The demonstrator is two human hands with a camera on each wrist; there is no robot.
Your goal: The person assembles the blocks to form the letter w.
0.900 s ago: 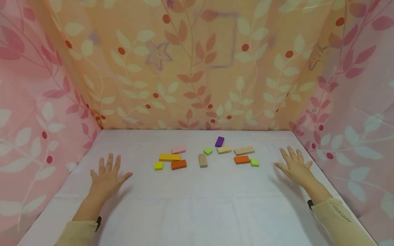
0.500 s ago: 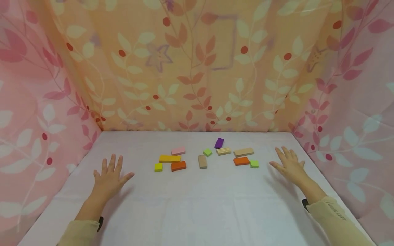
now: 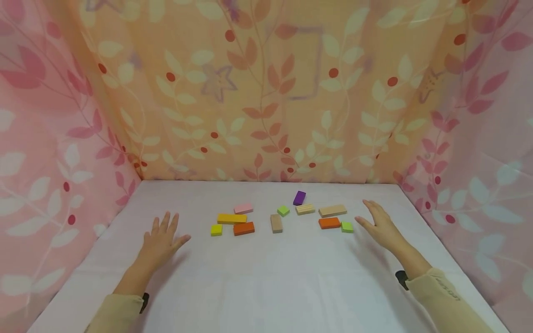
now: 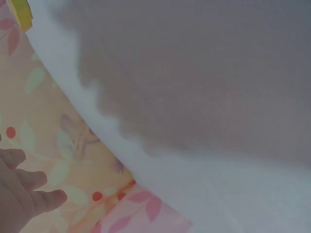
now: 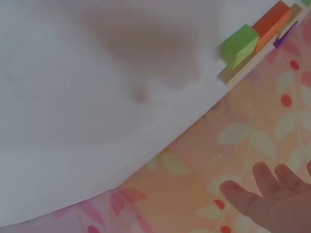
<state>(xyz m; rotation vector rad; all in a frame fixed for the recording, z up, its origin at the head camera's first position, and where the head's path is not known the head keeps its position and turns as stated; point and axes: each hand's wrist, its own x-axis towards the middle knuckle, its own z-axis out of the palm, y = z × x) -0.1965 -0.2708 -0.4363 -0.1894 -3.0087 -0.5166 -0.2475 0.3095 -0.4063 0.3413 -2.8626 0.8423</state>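
Observation:
My left hand [image 3: 159,245] hovers over the left part of the white table with fingers spread, holding nothing. Closest to it are a yellow square block [image 3: 216,230], a long yellow block [image 3: 232,219] and an orange block [image 3: 244,228]. On the other side, my right hand [image 3: 383,228] hangs above the table with straight fingers and nothing in it. It is nearest to a green block [image 3: 347,227], which sits against another orange block [image 3: 329,223]; the right wrist view shows this green block [image 5: 239,46] too. Behind these lies a long plain wooden block [image 3: 332,211].
Across the middle are a pink block [image 3: 243,208], an upright-lying wooden block [image 3: 276,223], a second green block [image 3: 283,211], a ridged wooden block [image 3: 305,209] and a purple block [image 3: 299,198]. Floral curtains [image 3: 266,92] border the table's back and sides.
Both hands have moved inward, the left one rightward and the right one leftward toward the blocks. The blocks have stayed in place; the head view has shifted slightly.

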